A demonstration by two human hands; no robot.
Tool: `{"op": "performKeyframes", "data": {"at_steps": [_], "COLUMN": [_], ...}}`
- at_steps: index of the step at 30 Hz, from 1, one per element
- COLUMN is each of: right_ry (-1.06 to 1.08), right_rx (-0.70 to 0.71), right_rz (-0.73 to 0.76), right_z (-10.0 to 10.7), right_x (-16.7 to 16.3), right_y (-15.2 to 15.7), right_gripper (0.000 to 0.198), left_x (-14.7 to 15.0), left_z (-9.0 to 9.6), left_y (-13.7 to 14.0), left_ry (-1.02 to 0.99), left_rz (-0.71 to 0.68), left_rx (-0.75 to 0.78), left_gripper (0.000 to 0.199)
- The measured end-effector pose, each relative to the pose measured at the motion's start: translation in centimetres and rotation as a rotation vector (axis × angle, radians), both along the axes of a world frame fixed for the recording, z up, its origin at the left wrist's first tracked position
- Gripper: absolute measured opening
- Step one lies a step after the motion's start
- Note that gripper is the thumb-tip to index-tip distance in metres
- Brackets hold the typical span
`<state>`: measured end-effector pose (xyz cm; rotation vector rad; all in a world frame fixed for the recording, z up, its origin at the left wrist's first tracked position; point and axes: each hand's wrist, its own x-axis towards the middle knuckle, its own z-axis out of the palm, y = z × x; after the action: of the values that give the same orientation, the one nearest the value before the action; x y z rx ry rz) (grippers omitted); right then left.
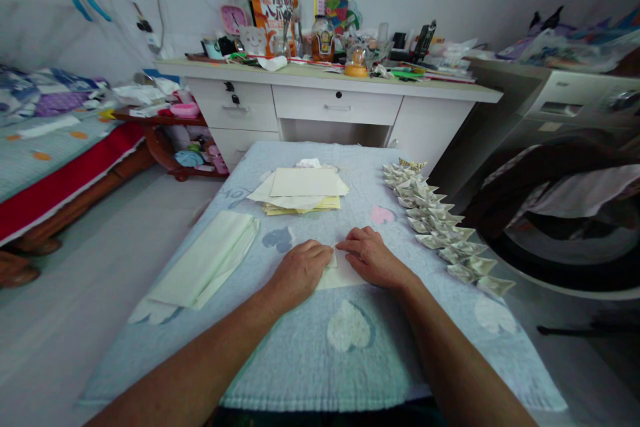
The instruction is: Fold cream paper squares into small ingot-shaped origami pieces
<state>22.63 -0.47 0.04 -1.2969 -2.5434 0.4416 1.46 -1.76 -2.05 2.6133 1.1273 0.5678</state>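
A small cream sheet of paper (345,277) lies on the cloth in front of me, partly folded at its upper edge. My left hand (303,271) has its fingers closed together on the left part of the fold. On the other side, my right hand (374,257) bends its fingers and presses the paper near the top of the fold. Both hands hide much of the sheet. Beyond them rests a stack of cream and yellow paper (305,183). Folded paper boats (434,218) stand in rows at the right.
A long folded bundle of pale paper (205,257) lies to the left on the blue tablecloth (295,360). Behind the table is a white desk (335,103) crowded with jars and packets. A washing machine (560,147) stands at right, a bed (65,160) at left.
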Motion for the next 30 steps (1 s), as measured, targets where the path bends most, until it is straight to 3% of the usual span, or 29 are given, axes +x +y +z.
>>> {"op": "performKeyframes", "data": {"at_steps": [20, 30], "right_ry": [-0.096, -0.123], "right_rx": [0.012, 0.028], "right_rz": [-0.034, -0.049], "right_z": [0.45, 0.56], "right_x": [-0.75, -1.0], "right_y": [-0.65, -0.74], "right_gripper": [0.035, 0.035], "left_x": [0.01, -0.29], "left_z": [0.25, 0.17], "left_y": [0.23, -0.38], "left_ry": [0.009, 0.03], "left_rz": [-0.016, -0.019], "left_rx": [-0.027, 0.045], "left_gripper": [0.016, 0.017]}}
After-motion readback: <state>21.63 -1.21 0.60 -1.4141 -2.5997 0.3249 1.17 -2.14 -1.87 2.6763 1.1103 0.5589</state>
